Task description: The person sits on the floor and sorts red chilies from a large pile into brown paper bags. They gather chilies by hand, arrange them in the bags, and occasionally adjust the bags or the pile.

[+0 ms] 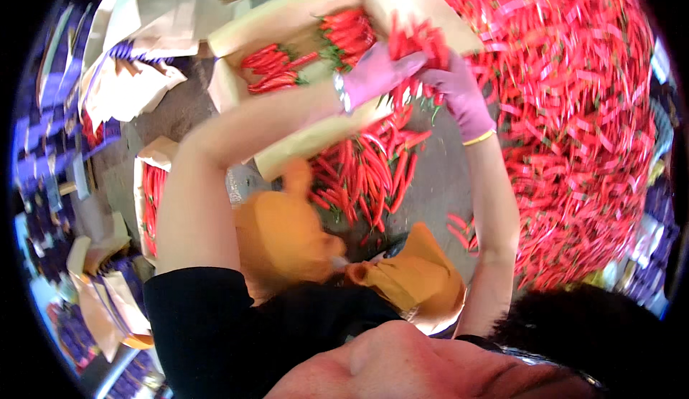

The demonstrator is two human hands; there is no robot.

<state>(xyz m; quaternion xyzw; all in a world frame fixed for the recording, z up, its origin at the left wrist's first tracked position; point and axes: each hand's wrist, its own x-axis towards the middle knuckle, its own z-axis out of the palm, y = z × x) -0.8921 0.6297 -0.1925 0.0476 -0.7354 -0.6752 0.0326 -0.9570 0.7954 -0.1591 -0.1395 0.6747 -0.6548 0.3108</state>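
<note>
My left hand (377, 76), in a pink glove, and my right hand (457, 87), in a matching glove with a yellow cuff edge, meet above the right end of an open cardboard box (296, 148). Between them is a bunch of red chili peppers (417, 41), blurred by motion; both hands close around its lower part. Inside the box, red chilies with green stems (272, 65) lie at the left, and another bundle (347, 33) lies beside my left hand. Loose chilies (366, 175) are spread on the floor below the box.
A large heap of red chilies (581, 130) fills the right side. At the left stands a narrow box of chilies (153, 205). Cardboard flaps (161, 11) rise at upper left. Orange clothing (280, 232) covers my legs near the loose chilies. A few chilies (460, 229) lie beneath my right forearm.
</note>
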